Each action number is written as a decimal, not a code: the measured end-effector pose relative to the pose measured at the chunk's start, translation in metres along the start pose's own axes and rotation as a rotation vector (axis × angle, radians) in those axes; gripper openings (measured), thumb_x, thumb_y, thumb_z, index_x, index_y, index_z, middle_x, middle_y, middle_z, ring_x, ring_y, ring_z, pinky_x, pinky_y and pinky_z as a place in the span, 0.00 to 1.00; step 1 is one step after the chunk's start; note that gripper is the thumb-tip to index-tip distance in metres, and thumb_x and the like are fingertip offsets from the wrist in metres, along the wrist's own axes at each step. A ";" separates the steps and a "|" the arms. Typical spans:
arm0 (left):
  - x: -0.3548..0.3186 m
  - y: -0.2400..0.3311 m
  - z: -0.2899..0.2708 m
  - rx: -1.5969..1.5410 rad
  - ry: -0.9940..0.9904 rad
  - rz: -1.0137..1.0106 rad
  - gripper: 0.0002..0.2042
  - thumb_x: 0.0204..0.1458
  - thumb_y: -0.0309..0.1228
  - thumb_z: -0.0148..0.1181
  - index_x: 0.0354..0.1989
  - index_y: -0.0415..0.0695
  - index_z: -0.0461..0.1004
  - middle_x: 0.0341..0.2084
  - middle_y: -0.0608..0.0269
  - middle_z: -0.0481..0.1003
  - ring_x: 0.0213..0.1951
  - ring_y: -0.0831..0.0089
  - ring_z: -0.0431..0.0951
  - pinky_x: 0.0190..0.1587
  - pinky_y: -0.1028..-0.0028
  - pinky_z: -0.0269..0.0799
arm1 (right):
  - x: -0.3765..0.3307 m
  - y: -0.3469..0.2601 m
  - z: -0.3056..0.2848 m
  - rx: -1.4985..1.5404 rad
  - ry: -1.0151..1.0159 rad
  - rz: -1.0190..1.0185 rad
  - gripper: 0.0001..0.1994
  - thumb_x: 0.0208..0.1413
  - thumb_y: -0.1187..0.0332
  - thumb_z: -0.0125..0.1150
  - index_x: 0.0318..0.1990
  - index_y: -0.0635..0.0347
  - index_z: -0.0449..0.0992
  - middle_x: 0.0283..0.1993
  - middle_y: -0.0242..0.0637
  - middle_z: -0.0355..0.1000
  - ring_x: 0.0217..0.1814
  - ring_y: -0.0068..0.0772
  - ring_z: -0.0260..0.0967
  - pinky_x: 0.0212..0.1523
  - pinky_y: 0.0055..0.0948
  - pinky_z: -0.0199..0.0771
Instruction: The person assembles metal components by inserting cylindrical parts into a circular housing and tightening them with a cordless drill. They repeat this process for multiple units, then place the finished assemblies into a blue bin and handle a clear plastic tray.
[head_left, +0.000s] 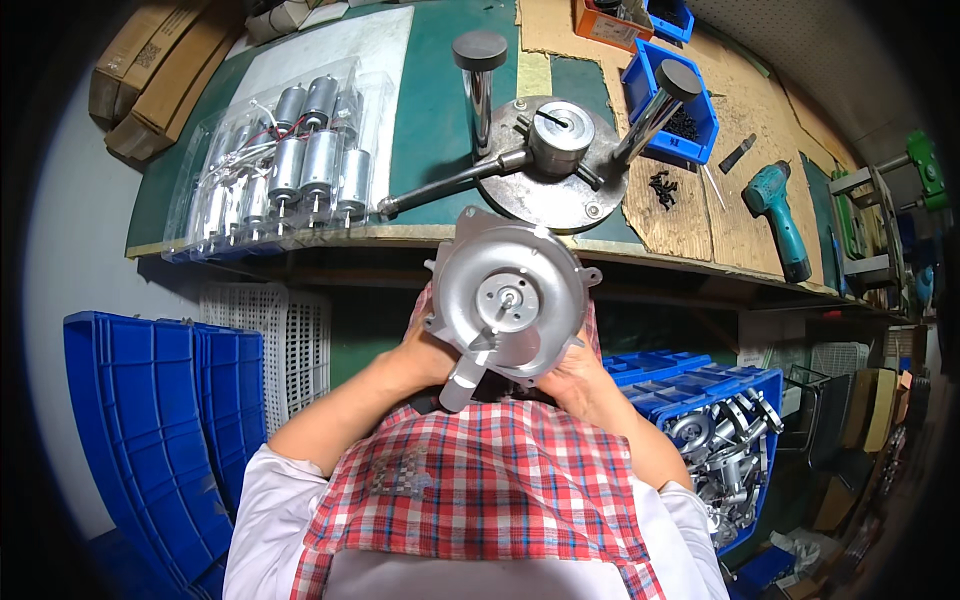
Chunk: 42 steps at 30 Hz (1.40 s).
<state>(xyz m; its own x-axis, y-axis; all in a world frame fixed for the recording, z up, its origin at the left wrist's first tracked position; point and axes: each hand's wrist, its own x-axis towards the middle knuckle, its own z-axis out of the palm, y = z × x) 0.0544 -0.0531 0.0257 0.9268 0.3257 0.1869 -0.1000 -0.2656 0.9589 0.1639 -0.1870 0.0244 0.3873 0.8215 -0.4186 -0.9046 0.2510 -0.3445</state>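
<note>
Between my hands, in front of the table edge, is a silver metal blower housing (pixel 553 262) with a round bowl, side lugs and a short spout. A small shaft and a hub with screw holes show at its centre. My left hand (pixel 426 356) grips its lower left side, and my right hand (pixel 570 372) holds the lower right. Most of my fingers are hidden beneath it. Just beyond stands a press fixture (pixel 540 195) with a round steel base, two dark-capped posts and a long lever (pixel 450 183) pointing left.
Several cylindrical motors (pixel 318 160) lie in a clear plastic tray at left. A blue bin of black screws (pixel 682 122), loose screws (pixel 662 190) and a teal power drill (pixel 780 215) are at right. Below right, a blue crate (pixel 775 385) holds metal housings; blue crates (pixel 130 400) stand left.
</note>
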 end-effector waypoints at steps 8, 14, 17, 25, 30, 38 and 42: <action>-0.011 -0.051 0.020 -0.276 0.139 -0.097 0.27 0.50 0.29 0.68 0.59 0.41 0.67 0.55 0.56 0.69 0.57 0.66 0.69 0.62 0.65 0.63 | 0.009 0.012 -0.023 0.057 -0.048 0.177 0.15 0.56 0.78 0.62 0.51 0.65 0.73 0.46 0.40 0.75 0.44 0.31 0.76 0.42 0.31 0.82; -0.015 -0.049 0.014 -0.266 0.135 -0.088 0.25 0.51 0.29 0.66 0.58 0.41 0.68 0.53 0.57 0.71 0.55 0.67 0.71 0.61 0.67 0.64 | 0.008 0.012 -0.015 0.055 -0.093 0.183 0.14 0.57 0.77 0.61 0.51 0.65 0.73 0.46 0.40 0.75 0.44 0.31 0.76 0.42 0.30 0.81; -0.014 -0.050 0.011 -0.248 0.141 -0.091 0.24 0.51 0.29 0.66 0.57 0.41 0.68 0.51 0.57 0.73 0.54 0.67 0.72 0.60 0.68 0.65 | 0.009 0.012 -0.017 0.002 -0.067 0.190 0.13 0.58 0.76 0.60 0.51 0.64 0.73 0.46 0.40 0.75 0.44 0.31 0.76 0.43 0.30 0.81; 0.002 -0.062 -0.006 -0.218 0.189 -0.218 0.26 0.48 0.31 0.68 0.57 0.41 0.69 0.52 0.56 0.73 0.56 0.63 0.71 0.66 0.64 0.58 | 0.008 -0.049 0.000 -1.435 0.076 -0.635 0.15 0.61 0.68 0.57 0.51 0.68 0.69 0.36 0.45 0.75 0.37 0.32 0.76 0.40 0.32 0.75; 0.012 -0.056 -0.022 -0.219 0.224 -0.234 0.26 0.48 0.32 0.68 0.56 0.42 0.70 0.51 0.56 0.73 0.56 0.62 0.71 0.66 0.63 0.56 | 0.026 -0.172 -0.027 -1.797 0.551 -1.295 0.04 0.55 0.75 0.61 0.37 0.65 0.74 0.35 0.48 0.74 0.36 0.52 0.73 0.36 0.41 0.73; 0.039 -0.051 -0.004 -0.173 0.162 -0.137 0.26 0.47 0.33 0.68 0.55 0.42 0.70 0.51 0.56 0.74 0.56 0.61 0.71 0.68 0.60 0.53 | 0.045 -0.204 -0.048 -2.059 0.391 -0.953 0.07 0.51 0.74 0.65 0.32 0.67 0.73 0.34 0.54 0.71 0.40 0.59 0.70 0.38 0.48 0.70; 0.045 -0.053 0.001 -0.104 0.110 -0.066 0.26 0.46 0.33 0.68 0.55 0.42 0.71 0.51 0.56 0.74 0.56 0.61 0.71 0.69 0.59 0.52 | 0.003 -0.179 0.006 -1.735 0.127 -0.930 0.05 0.51 0.74 0.65 0.31 0.66 0.75 0.30 0.46 0.72 0.34 0.47 0.71 0.35 0.36 0.70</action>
<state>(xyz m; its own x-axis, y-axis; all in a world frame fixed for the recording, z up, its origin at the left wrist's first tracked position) 0.1015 -0.0258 -0.0170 0.8882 0.4380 0.1390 -0.0819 -0.1468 0.9858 0.3256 -0.2261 0.0898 0.6371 0.6989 0.3252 0.6377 -0.2410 -0.7316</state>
